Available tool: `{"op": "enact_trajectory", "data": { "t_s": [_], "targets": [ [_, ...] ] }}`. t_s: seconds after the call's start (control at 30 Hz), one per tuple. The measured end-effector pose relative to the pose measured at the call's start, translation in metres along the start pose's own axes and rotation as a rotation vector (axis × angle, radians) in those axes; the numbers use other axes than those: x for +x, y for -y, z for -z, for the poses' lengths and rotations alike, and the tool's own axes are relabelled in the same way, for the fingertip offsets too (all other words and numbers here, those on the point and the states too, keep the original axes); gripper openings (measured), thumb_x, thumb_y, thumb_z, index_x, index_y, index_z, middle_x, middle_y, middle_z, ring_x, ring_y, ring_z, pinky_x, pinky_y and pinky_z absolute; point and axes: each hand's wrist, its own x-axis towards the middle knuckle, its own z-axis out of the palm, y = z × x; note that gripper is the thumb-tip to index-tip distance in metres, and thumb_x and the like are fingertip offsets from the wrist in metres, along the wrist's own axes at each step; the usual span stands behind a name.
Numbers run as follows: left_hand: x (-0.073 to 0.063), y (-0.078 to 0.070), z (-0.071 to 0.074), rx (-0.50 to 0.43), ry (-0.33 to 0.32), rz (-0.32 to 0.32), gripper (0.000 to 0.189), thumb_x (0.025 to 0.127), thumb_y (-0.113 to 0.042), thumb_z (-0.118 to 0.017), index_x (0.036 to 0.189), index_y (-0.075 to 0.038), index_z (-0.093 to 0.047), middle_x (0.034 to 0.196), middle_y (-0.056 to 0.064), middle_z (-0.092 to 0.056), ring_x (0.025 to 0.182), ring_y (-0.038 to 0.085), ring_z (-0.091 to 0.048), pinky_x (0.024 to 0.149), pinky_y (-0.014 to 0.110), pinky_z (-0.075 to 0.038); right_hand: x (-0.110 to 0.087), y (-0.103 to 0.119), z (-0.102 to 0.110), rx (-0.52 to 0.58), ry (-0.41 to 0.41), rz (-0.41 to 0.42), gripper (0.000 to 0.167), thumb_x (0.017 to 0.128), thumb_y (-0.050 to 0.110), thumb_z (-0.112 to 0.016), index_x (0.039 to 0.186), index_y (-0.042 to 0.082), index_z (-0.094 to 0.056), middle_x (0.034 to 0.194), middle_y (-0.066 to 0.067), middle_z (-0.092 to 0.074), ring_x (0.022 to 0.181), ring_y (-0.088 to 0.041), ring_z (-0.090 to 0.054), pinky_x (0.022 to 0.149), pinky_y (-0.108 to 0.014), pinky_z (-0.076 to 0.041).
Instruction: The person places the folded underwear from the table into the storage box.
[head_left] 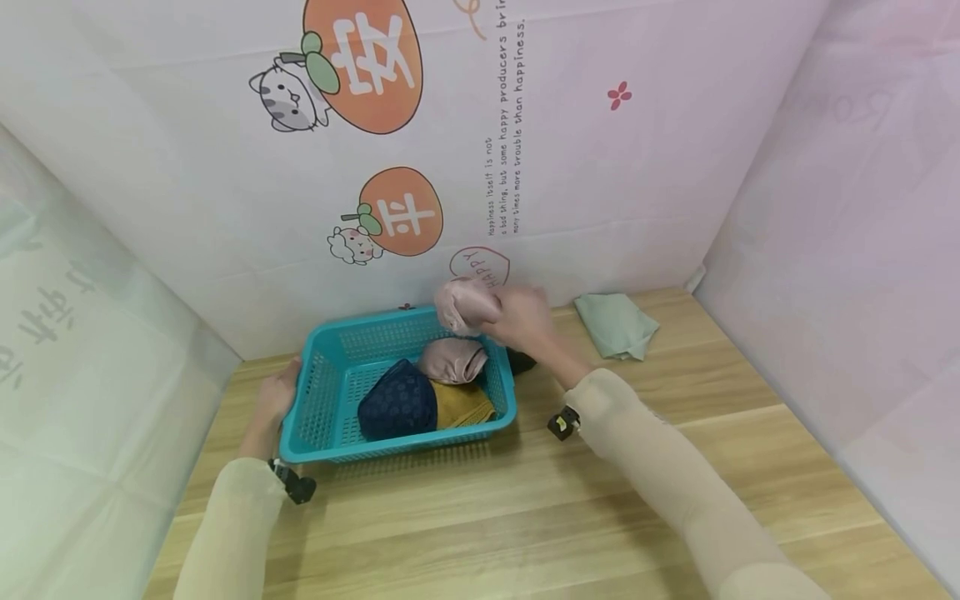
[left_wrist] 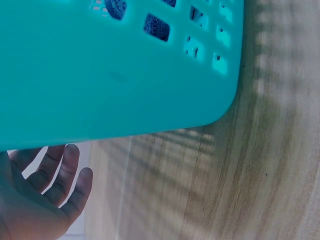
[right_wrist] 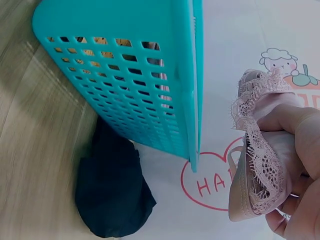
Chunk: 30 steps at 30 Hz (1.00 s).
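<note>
Right hand point(head_left: 521, 317): fingers grip pink lace-trimmed garment point(head_left: 467, 305) above teal basket point(head_left: 300, 442); left hand point(head_left: 277, 396) at basket's left rim, fingers loosely spread.

- I see the basket point(head_left: 405, 442) on the table point(head_left: 450, 533), left of centre.
- In it: left bundle point(head_left: 397, 402); rightward, far bundle point(head_left: 450, 358) and near cloth point(head_left: 459, 407).
- Right of it: outside bundle point(right_wrist: 114, 187), then outer cloth point(head_left: 617, 325).
- Above its far right: held garment point(head_left: 459, 307).
</note>
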Motion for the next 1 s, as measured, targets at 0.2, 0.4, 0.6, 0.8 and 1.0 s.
{"op": "enact_trajectory", "data": {
  "t_s": [0.2,0.4,0.6,0.8,1.0],
  "targets": [
    [0.002,0.000,0.001,-0.006,0.009,0.006,0.086,0.101,-0.068,-0.015,0.149,-0.002,-0.042,0.128,0.024,-0.053,0.102,0.030,-0.057,0.070,0.028,-0.045,0.001,0.011,0.001,-0.003,0.023,0.013,0.049,0.084,0.045,-0.075,0.121,0.013,-0.067,0.108,-0.006,-0.074,0.101,-0.027,-0.068,0.092,-0.051,-0.047],
    [0.001,0.000,0.002,-0.008,0.016,0.012,0.086,0.101,-0.068,-0.015,0.152,-0.002,-0.038,0.132,0.026,-0.052,0.104,0.033,-0.058,0.070,0.028,-0.046,0.002,0.020,0.000,-0.010,-0.017,0.051,0.037,0.082,0.041,-0.076,0.107,0.014,-0.070,0.098,-0.004,-0.074,0.092,-0.026,-0.067,0.084,-0.048,-0.050],
    [0.000,0.000,0.002,0.017,0.015,0.008,0.085,0.101,-0.067,-0.015,0.151,-0.003,-0.039,0.128,0.025,-0.055,0.098,0.029,-0.059,0.067,0.028,-0.046,0.004,0.025,-0.002,-0.007,-0.030,0.077,0.035,0.082,0.040,-0.077,0.104,0.014,-0.070,0.095,-0.003,-0.073,0.089,-0.025,-0.067,0.082,-0.047,-0.051],
    [0.001,0.000,0.002,0.012,0.014,0.013,0.086,0.101,-0.068,-0.015,0.150,-0.003,-0.041,0.124,0.024,-0.056,0.097,0.030,-0.060,0.069,0.030,-0.047,0.007,0.029,-0.004,-0.009,-0.012,0.087,0.032,0.082,0.041,-0.076,0.098,0.015,-0.067,0.090,-0.002,-0.071,0.082,-0.022,-0.067,0.075,-0.042,-0.053],
    [0.001,-0.001,0.002,0.000,0.022,0.020,0.085,0.101,-0.068,-0.015,0.151,-0.004,-0.040,0.130,0.025,-0.055,0.101,0.030,-0.059,0.071,0.030,-0.046,0.009,0.035,-0.006,0.021,-0.005,0.110,0.030,0.082,0.040,-0.078,0.096,0.016,-0.068,0.091,-0.002,-0.071,0.085,-0.022,-0.067,0.075,-0.040,-0.054]
  ]
}}
